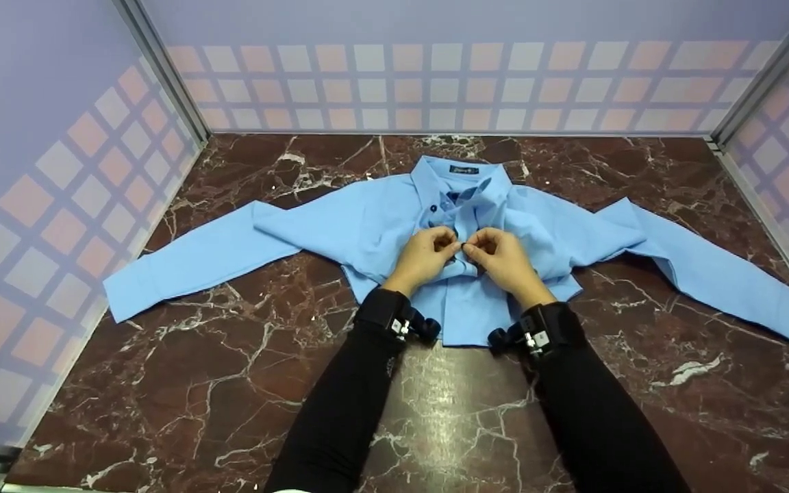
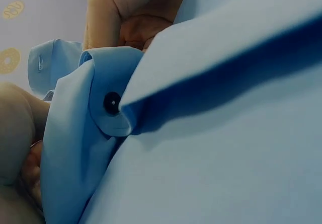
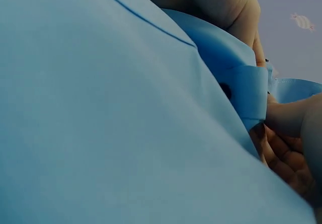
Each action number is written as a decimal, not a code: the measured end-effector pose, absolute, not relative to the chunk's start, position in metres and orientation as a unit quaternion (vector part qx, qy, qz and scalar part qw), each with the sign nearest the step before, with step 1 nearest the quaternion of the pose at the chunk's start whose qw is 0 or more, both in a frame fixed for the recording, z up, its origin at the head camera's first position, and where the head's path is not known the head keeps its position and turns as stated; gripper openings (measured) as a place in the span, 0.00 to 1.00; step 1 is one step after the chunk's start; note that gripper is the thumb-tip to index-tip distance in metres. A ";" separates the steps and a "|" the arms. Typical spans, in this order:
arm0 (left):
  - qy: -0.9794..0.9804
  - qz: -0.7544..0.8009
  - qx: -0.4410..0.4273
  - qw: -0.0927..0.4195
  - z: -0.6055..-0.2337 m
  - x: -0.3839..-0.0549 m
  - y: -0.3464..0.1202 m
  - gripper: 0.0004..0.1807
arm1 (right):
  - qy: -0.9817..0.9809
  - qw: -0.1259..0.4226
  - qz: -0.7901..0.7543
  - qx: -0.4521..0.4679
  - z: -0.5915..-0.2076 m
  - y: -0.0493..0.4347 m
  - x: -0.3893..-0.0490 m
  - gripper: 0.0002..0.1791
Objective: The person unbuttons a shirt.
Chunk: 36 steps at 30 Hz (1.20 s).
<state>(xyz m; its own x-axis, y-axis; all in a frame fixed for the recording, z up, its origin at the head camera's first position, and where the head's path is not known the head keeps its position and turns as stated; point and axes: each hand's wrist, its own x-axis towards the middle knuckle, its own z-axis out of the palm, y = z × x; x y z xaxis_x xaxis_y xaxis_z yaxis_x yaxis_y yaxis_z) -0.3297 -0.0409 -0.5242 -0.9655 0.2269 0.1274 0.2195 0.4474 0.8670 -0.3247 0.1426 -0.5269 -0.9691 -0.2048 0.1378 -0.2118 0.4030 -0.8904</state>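
A light-blue long-sleeved shirt (image 1: 326, 219) lies front up, collar at the far side and both sleeves spread out. Over the middle of its chest, my left hand (image 1: 425, 259) pinches the front edge. Opposite it, my right hand (image 1: 506, 261) pinches the same placket, and the fingertips of the two hands nearly meet at a small dark button (image 1: 463, 246). In the left wrist view a dark round button (image 2: 111, 103) shows on a folded strip of cloth. Much of the strip is hidden by cloth in the right wrist view, where a dark button (image 3: 226, 90) is partly covered.
Another dark button (image 1: 433, 208) sits below the collar (image 1: 429, 179), which has a dark label (image 1: 464, 170) inside. Beneath the shirt is a brown marbled tabletop (image 1: 230, 383). Tiled-pattern panels (image 1: 394, 82) wall it at the back and both sides.
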 end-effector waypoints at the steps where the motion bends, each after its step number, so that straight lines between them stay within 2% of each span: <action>1: 0.854 0.502 0.140 0.002 -0.525 -0.330 -0.041 0.07 | -0.840 0.005 0.529 0.124 -0.526 0.142 -0.324 0.08; 18: 0.802 0.585 0.120 0.033 -0.526 -0.330 -0.043 0.04 | -0.873 -0.002 0.477 0.103 -0.519 0.137 -0.321 0.05; 25: 0.801 0.590 0.093 0.046 -0.524 -0.329 -0.041 0.04 | -0.864 -0.021 0.483 0.140 -0.523 0.144 -0.324 0.04; 36: 0.812 0.567 0.125 0.052 -0.525 -0.331 -0.044 0.04 | -0.879 -0.001 0.456 0.141 -0.521 0.141 -0.322 0.05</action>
<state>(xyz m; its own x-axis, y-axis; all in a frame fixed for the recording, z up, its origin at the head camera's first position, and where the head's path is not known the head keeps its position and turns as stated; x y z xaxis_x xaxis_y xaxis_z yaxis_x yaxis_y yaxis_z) -0.3315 -0.0443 -0.5254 -0.9636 0.2612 0.0574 0.1438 0.3248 0.9348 -0.3222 0.1411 -0.5207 -0.9601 -0.2495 0.1262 -0.2469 0.5445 -0.8016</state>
